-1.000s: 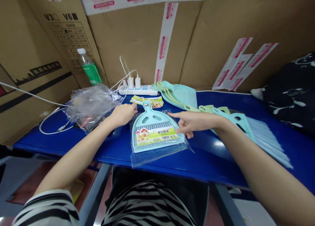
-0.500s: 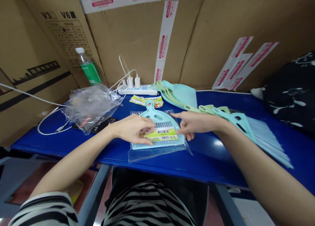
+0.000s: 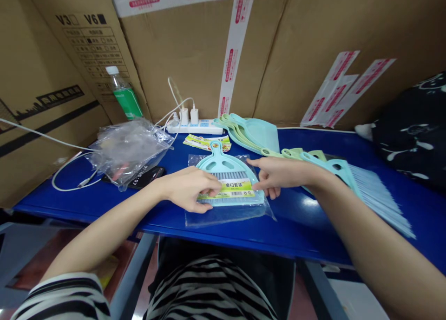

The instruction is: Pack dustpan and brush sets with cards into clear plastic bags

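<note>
A light-blue dustpan (image 3: pixel 209 161) lies flat before me in a clear plastic bag (image 3: pixel 223 218), its handle pointing away. A small brush with grey-blue bristles (image 3: pixel 230 175) rests in the pan under a yellow-green label card (image 3: pixel 240 186). My left hand (image 3: pixel 191 186) grips the left side of the bagged dustpan set, fingers curled over the label's end and thumb low near the front edge. At the right edge, my right hand (image 3: pixel 271 175) holds the set with its thumb by the label; the index finger is stretched out and the other fingers are curled.
Several blue and green dustpans (image 3: pixel 259 132) are stacked behind, with brushes (image 3: pixel 378 194) to the right. Left are crumpled plastic bags (image 3: pixel 130 143), a phone (image 3: pixel 149 177) and a bottle (image 3: pixel 127 99). A power strip (image 3: pixel 205 126) and loose labels (image 3: pixel 198 141) lie at the back.
The bagged dustpan set has shifted slightly right and a little away from me. My right hand has moved slightly right with it, and the left fingers still rest on the label.
</note>
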Demonstrator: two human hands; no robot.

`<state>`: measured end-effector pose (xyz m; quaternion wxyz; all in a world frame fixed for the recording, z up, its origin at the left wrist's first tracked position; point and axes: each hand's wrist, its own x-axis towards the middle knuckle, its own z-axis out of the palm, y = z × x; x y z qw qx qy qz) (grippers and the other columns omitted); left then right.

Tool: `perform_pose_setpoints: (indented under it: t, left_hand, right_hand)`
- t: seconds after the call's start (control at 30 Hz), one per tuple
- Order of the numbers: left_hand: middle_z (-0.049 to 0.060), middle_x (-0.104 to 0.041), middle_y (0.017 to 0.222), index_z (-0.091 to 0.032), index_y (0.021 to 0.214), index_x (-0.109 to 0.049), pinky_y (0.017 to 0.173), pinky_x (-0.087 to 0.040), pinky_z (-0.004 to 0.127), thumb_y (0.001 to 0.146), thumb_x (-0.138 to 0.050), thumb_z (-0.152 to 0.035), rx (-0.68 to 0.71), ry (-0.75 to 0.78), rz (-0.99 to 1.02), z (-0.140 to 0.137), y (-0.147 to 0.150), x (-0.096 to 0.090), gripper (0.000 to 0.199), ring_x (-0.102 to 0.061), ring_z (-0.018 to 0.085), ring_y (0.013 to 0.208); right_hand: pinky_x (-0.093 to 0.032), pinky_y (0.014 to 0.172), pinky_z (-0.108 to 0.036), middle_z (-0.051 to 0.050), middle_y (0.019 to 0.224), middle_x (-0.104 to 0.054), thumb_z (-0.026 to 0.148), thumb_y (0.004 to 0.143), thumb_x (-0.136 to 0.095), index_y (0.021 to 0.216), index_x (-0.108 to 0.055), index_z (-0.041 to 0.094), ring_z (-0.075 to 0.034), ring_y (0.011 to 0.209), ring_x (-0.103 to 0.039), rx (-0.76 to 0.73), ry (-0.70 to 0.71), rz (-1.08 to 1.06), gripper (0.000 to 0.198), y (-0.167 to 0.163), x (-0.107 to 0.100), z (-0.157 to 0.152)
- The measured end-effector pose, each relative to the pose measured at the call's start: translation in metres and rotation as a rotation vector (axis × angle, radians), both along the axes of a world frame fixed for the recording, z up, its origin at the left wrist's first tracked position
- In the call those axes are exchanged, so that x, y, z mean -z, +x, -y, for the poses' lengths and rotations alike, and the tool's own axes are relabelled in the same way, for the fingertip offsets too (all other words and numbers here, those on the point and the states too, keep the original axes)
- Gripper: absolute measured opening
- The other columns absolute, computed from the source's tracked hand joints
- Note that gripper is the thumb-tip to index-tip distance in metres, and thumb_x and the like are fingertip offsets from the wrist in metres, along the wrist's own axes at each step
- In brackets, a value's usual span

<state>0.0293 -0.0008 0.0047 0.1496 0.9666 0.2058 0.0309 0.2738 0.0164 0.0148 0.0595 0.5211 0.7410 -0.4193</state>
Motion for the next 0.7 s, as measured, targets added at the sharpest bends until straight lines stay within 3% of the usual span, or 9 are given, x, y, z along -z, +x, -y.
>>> perform_pose_setpoints:
  t: [0.23,0.4,0.7]
  left_hand:
    - [-0.005,-0.051,0.064,-0.020,0.067,-0.046,0.052,-0.028,0.023,0.069,-0.056,-0.021,-0.045,0.010,-0.005,-0.0012,0.0000,0.0006,0.010,-0.043,0.009,0.054]
    - [-0.004,-0.053,0.065,-0.021,0.068,-0.046,0.052,-0.029,0.023,0.071,-0.053,-0.021,-0.096,0.059,-0.026,-0.0036,0.0001,-0.0003,0.008,-0.044,0.010,0.056]
    - [-0.004,-0.054,0.066,-0.020,0.072,-0.050,0.053,-0.031,0.022,0.075,-0.053,-0.018,-0.096,0.119,-0.046,-0.0080,-0.0020,0.0025,0.005,-0.047,0.010,0.057]
  right_hand:
    - [-0.049,0.046,-0.024,0.004,0.051,-0.065,0.020,0.079,-0.066,0.152,0.000,0.001,-0.016,0.048,-0.062,0.052,0.038,0.104,0.100,-0.0072,-0.0072,0.0034]
    - [-0.050,0.047,-0.025,0.008,0.046,-0.060,0.017,0.078,-0.066,0.152,0.005,0.006,-0.017,0.047,-0.062,0.066,0.042,0.024,0.103,-0.0050,-0.0078,0.0022]
    - [-0.049,0.050,-0.027,0.003,0.055,-0.064,0.025,0.081,-0.061,0.153,-0.020,0.015,-0.017,0.051,-0.063,-0.015,0.135,0.024,0.083,0.0013,-0.0031,-0.0040]
